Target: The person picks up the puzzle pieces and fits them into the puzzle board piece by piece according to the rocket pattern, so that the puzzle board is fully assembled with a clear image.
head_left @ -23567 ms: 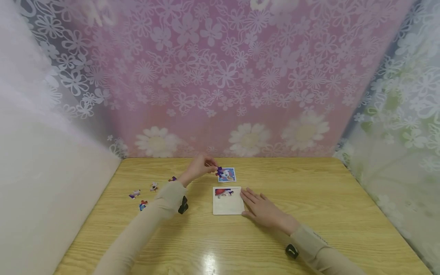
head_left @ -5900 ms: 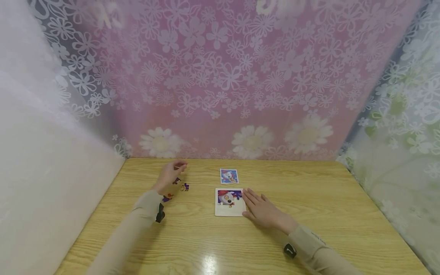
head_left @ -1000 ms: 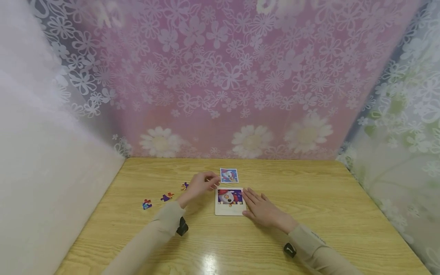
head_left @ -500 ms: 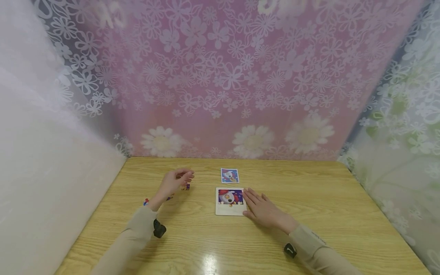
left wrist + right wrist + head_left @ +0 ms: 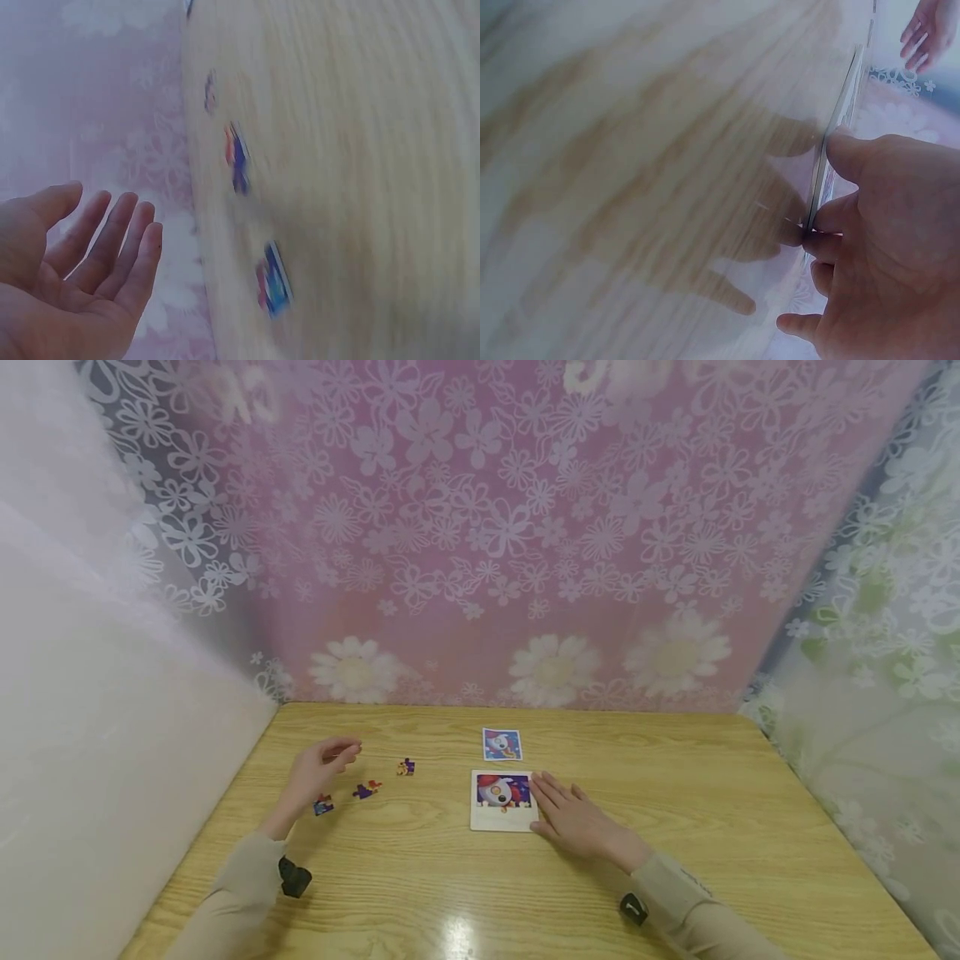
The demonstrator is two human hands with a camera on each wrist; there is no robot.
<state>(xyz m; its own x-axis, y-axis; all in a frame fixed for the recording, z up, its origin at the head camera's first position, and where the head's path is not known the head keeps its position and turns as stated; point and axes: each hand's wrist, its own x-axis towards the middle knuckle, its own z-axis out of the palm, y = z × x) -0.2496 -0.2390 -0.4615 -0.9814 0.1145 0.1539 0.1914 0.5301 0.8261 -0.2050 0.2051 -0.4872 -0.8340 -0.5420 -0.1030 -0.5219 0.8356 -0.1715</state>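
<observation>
Left of centre: left hand [image 5: 318, 767] fingers spread, empty, over loose pieces [image 5: 365, 790] | right hand [image 5: 576, 817] flat, steadying puzzle board [image 5: 501, 818] | next: pinch one piece

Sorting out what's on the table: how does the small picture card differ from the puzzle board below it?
The picture card is smaller and fully printed; the puzzle board is larger, with its picture filling only the upper part and a bare pale strip below. The card lies untouched near the table's far edge; the board has the right hand resting against its right edge. Both lie flat and show a similar red, white and purple picture.
</observation>
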